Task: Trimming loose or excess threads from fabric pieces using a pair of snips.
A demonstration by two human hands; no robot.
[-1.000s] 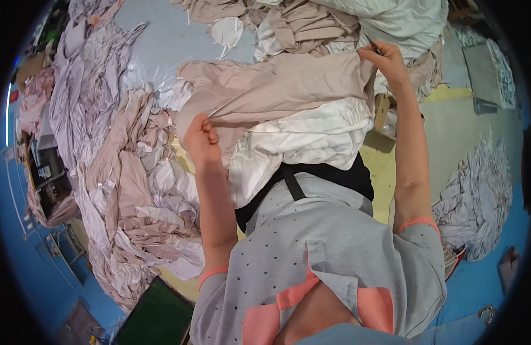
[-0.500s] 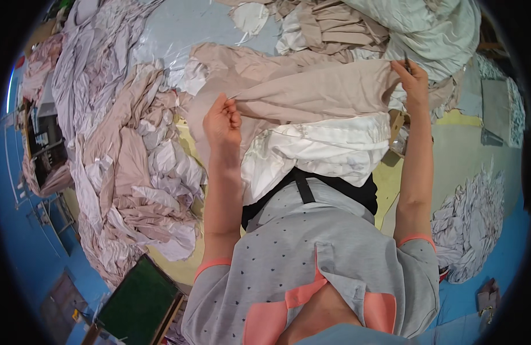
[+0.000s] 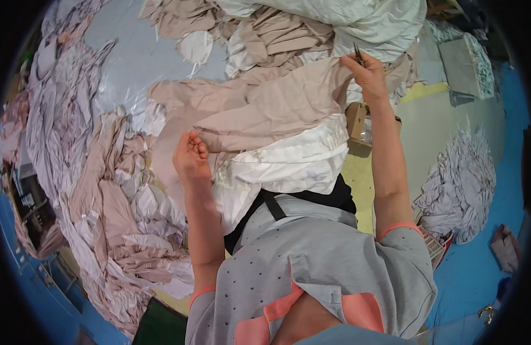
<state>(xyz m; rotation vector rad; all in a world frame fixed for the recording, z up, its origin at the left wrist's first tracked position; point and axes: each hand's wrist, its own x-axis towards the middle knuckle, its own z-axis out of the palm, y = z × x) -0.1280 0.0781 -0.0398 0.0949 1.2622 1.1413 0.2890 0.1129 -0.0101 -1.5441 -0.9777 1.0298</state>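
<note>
A beige cloth piece [image 3: 277, 106] stretches between my two hands, above my lap. My left hand [image 3: 192, 161] is closed, its curled fingers at the cloth's left edge. At the far right corner, my right hand [image 3: 369, 77] pinches the cloth between thumb and fingers. A small dark pointed tool [image 3: 358, 54] sticks up from that same hand; its lower part is hidden, so its kind is unclear. White fabric [image 3: 294, 158] lies bunched over my lap beneath the beige piece.
Heaps of beige and white cloth [image 3: 119, 213] lie to the left, with more beige pieces [image 3: 288, 34] and pale green fabric [image 3: 386, 23] at the back. An open cardboard box [image 3: 357, 123] stands beside my right forearm. A greyish cloth pile [image 3: 458, 184] sits at right.
The whole view has shifted, so the surroundings now sit further left in the picture. Both hands stay at the beige cloth, and the left fingers have turned slightly.
</note>
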